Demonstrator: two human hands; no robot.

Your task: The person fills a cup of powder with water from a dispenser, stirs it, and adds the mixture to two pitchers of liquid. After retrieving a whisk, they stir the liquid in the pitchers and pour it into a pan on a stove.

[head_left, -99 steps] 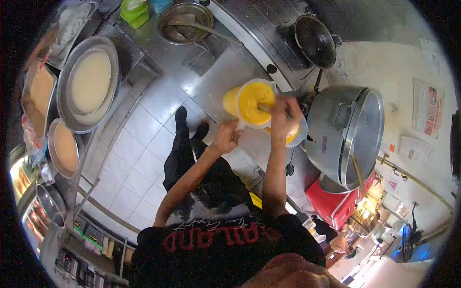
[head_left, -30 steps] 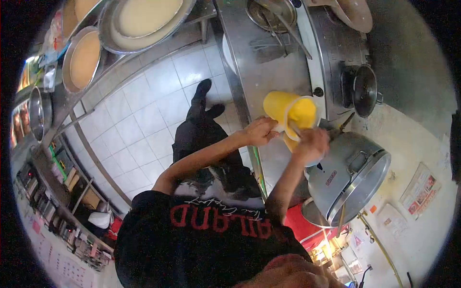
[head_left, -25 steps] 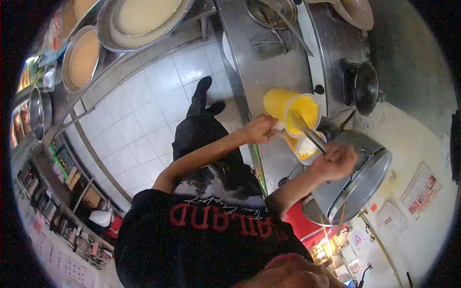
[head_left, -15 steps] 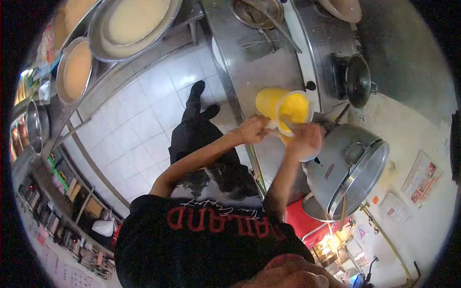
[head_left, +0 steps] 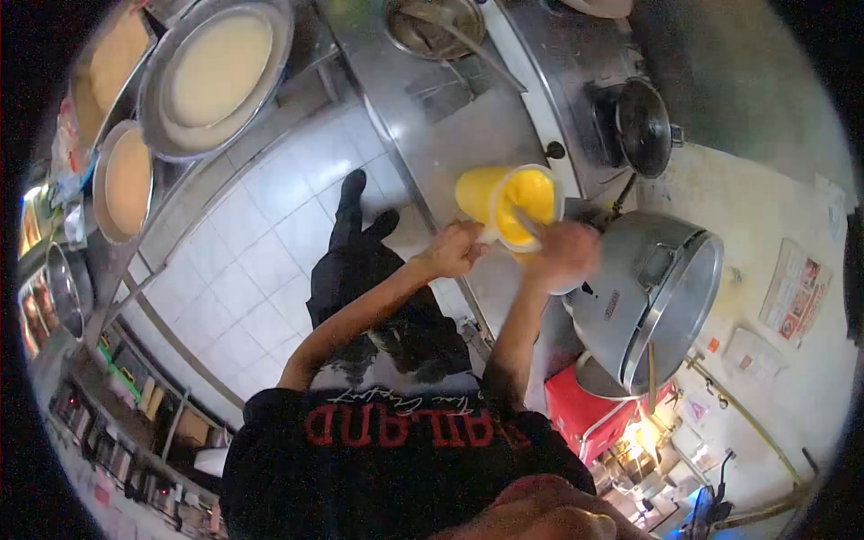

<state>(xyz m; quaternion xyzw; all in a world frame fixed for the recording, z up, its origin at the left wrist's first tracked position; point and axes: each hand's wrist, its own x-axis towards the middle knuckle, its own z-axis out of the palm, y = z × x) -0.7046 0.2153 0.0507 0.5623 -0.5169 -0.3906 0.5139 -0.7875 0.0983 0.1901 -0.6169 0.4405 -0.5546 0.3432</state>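
Observation:
My left hand (head_left: 454,248) is closed on the handle of a yellow pitcher (head_left: 477,193) with a white rim, which leans with its mouth toward the right. Thick bright yellow liquid (head_left: 529,194) fills its mouth. My right hand (head_left: 567,256), blurred by motion, grips a utensil (head_left: 526,219) whose lower end is in the liquid. Beneath my right hand a second container shows in part, mostly hidden.
A large silver pot (head_left: 621,279) stands right of my hands, with a red box (head_left: 589,409) below it. Black pan (head_left: 643,126) and shallow pan (head_left: 436,27) lie beyond. Bowls of pale batter (head_left: 220,72) and orange mixture (head_left: 129,183) stand at upper left.
The utensil, raised higher out of the pitcher 0.8 s ago, is lower in the liquid. My right hand has come back closer to the pitcher. The camera view has turned; my left hand keeps its grip.

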